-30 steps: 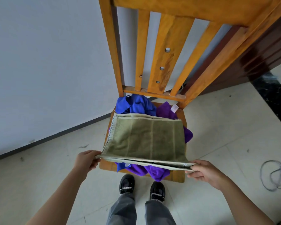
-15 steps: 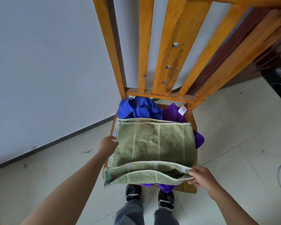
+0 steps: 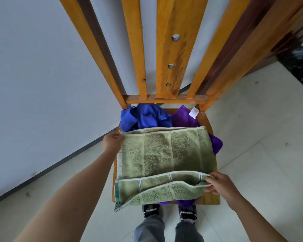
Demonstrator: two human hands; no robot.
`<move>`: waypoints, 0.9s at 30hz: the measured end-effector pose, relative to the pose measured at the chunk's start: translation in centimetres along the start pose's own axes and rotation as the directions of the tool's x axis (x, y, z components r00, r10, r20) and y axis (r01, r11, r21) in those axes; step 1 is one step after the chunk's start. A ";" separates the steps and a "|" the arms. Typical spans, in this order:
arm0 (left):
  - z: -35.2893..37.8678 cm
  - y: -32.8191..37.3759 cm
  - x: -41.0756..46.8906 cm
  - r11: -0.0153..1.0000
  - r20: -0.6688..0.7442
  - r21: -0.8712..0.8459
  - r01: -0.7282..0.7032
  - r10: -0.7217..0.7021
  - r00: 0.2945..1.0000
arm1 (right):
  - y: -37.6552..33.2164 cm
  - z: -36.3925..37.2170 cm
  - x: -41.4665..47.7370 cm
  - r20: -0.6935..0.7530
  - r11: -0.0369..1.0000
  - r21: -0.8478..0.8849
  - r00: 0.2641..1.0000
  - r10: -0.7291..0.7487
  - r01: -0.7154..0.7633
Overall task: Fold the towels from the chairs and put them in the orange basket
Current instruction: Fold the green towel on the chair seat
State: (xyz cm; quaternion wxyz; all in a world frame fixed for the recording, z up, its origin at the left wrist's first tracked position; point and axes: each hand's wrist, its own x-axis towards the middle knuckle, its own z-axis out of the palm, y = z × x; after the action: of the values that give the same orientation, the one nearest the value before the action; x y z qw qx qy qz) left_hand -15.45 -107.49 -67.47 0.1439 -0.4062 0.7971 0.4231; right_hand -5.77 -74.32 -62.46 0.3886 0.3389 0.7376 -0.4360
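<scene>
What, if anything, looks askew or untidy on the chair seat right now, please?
The green towel is folded unevenly: its near left corner sags, unheld, off the front edge of the chair seat. The blue towel and purple towel lie crumpled behind and under it.

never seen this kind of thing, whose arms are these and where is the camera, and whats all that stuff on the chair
No machine here: a person works with bare hands, and every picture comes from one wide-angle camera worn on their head, looking down. So the arms, and the shoes at the bottom, are the wearer's own. In front stands a wooden chair. On its seat lie a crumpled blue towel and a purple towel, and over them a green towel, partly folded. The right hand pinches its near right corner; the left hand holds its far left corner.
</scene>
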 end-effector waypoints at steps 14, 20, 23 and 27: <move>0.0 -2.9 -1.9 0.977 0.142 0.084 -0.198 0.185 0.972 | 0.1 0.0 -1.1 0.028 0.998 -0.062 0.999 -0.031 0.032; -0.6 -10.6 -9.2 0.941 0.104 0.208 0.267 -0.292 0.951 | 1.2 0.2 -2.7 0.014 0.998 -0.061 1.000 -0.023 0.023; -0.8 -12.1 -10.3 0.892 0.236 -0.036 0.451 -0.431 0.871 | 2.0 0.2 -3.3 0.031 0.997 -0.073 0.999 -0.009 0.012; -0.8 -11.4 -10.3 0.850 0.397 -0.097 0.517 -0.444 0.804 | 2.7 -0.4 -3.4 0.009 0.996 -0.083 1.000 -0.016 0.017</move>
State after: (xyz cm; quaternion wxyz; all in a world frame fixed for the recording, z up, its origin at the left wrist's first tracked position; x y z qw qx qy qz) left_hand -0.17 -106.26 -67.46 0.3486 -0.5234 0.5805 0.5172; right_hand -1.98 -73.48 -60.44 0.4018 0.3147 0.7561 -0.4096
